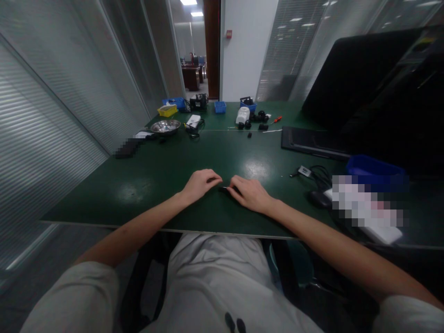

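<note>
On the green tabletop, close to its front edge, a small black piece with a thin light strip at its right end lies between my hands. My right hand rests on the table with curled fingers, its thumb and fingertips closed on the right end of that piece. Just to the left is my left hand, palm down, its fingers bent and pinched together. Something dark shows under those fingers, too small to make out. The fingertips of the two hands are a short gap apart.
Farther back stand a metal bowl, a yellow tray, a blue basket, a white device and a red screwdriver. Right are a keyboard, a mouse, a cabled adapter and a large dark monitor.
</note>
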Demonstrator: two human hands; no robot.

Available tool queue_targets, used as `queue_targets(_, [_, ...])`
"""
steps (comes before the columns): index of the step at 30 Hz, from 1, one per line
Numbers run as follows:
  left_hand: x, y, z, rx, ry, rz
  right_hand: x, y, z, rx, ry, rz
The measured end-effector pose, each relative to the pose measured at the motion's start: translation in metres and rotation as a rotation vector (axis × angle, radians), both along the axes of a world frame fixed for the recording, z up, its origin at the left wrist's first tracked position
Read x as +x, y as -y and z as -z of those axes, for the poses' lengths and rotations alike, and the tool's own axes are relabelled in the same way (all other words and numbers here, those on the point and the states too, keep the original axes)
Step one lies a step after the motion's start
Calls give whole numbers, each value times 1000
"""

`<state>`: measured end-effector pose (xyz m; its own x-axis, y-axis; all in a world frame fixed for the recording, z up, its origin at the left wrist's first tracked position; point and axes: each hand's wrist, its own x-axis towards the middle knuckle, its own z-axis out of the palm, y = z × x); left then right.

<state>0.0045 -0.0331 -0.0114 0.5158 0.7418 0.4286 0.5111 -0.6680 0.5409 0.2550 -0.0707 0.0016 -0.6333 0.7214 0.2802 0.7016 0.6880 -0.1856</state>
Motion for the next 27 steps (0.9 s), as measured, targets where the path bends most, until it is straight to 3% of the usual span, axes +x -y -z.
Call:
queue_targets(4, [-2, -4, 2, 91, -140, 30, 0, -1, 1, 4, 0, -2])
queue_targets(8, [-3, -4, 0, 46, -70, 56, 1, -1, 3, 17, -50, -20])
queue_targets(12, [-2, 5, -7, 32, 7, 6, 4, -3, 4, 19, -241, -16])
queue_targets(16, [3, 18, -14, 43, -42, 158, 9, -7, 4, 60, -417, 25])
queue_targets(20, [5, 20, -15, 51, -130, 293, 11, -9, 6, 63, -443, 27])
queue_targets(27, [-12, 4, -9, 62, -132, 188, 10, -8, 5, 52, -421, 7])
